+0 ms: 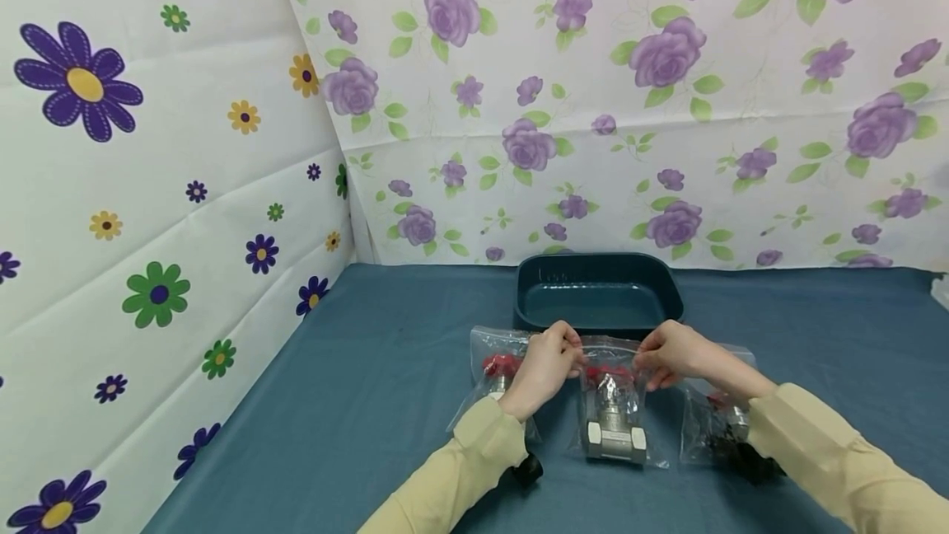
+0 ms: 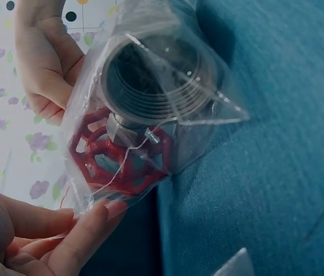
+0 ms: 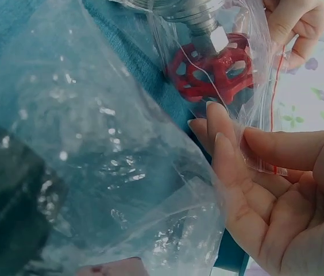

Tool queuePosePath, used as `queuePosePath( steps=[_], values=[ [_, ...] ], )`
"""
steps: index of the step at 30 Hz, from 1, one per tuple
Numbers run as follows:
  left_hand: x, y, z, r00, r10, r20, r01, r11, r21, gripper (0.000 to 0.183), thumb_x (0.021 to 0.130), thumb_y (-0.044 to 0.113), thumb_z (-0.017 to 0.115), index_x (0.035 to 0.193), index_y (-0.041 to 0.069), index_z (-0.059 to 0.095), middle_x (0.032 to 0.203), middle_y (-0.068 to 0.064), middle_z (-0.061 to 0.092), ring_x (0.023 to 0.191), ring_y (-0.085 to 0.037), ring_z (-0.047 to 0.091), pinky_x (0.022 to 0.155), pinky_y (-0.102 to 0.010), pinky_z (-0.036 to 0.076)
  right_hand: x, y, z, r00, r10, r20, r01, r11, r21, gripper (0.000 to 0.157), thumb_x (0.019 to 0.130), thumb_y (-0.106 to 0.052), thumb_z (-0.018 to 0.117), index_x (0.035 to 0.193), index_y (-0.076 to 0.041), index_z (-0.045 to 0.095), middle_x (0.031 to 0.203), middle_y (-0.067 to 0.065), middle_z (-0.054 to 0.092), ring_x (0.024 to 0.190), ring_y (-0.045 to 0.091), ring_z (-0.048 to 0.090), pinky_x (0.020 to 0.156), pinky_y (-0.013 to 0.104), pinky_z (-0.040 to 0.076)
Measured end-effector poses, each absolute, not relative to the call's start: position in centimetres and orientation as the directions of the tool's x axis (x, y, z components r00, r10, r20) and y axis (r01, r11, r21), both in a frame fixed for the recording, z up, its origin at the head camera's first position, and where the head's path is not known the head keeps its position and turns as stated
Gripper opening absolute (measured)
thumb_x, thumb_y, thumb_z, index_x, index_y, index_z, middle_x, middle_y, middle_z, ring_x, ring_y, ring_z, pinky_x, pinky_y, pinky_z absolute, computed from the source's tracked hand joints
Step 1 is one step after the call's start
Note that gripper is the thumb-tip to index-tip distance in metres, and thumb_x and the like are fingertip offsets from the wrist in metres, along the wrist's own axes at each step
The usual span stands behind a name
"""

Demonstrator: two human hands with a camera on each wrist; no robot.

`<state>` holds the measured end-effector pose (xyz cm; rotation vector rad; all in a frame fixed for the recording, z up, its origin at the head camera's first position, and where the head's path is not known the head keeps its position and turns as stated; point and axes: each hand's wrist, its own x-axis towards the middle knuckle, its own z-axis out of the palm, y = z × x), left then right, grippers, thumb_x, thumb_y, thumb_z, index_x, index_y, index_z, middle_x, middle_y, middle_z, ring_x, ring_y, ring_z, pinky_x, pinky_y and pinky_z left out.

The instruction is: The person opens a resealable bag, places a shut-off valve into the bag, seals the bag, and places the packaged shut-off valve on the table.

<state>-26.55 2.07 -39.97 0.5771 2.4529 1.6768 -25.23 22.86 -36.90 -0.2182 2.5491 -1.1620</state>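
A metal valve (image 1: 614,437) with a red handwheel (image 2: 122,164) lies inside a clear zip bag (image 3: 265,75) on the blue cloth, in the middle of the head view. My left hand (image 1: 550,365) pinches the bag's top left corner between thumb and fingers. At the top right corner, my right hand (image 1: 676,355) pinches the same bag, next to its red-lined zip edge in the right wrist view. In the left wrist view the valve's threaded round opening (image 2: 156,80) shows through the plastic.
A dark teal tray (image 1: 600,321) stands behind the bag. Another bagged valve with a red handwheel (image 1: 501,365) lies under my left arm, with a black piece (image 1: 528,470) beside it. To the right, partly under my right arm, is a bag (image 1: 700,427) with red and black parts.
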Motion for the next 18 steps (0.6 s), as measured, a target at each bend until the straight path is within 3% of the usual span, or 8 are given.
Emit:
queuePosePath(
  steps=[10,18],
  values=[
    [-26.7,1.7,-38.8,-0.919,0.383,0.093,0.249,0.383,0.89,0.005,0.091,-0.005,0.049,0.093,-0.001,0.052,0.079,-0.006,0.055,0.071,-0.017,0.06,0.058,-0.026,0.05,-25.6,23.0,-37.0,-0.949,-0.259,-0.182,-0.03,0.646,-0.763,0.016,0.09,-0.002,0.054,0.094,0.01,0.064,0.07,0.007,0.06,0.061,0.022,0.062,0.055,0.033,0.052],
    [-26.6,0.5,-37.2,-0.899,0.403,0.171,0.368,0.486,0.793,0.012,0.088,0.002,0.058,0.097,0.002,0.051,0.085,-0.004,0.057,0.073,-0.012,0.057,0.059,-0.024,0.046,-25.4,24.0,-36.4,-0.976,-0.199,-0.083,-0.064,0.634,-0.77,0.021,0.092,-0.007,0.054,0.099,0.01,0.063,0.073,0.007,0.062,0.066,0.026,0.062,0.057,0.035,0.052]
  ],
)
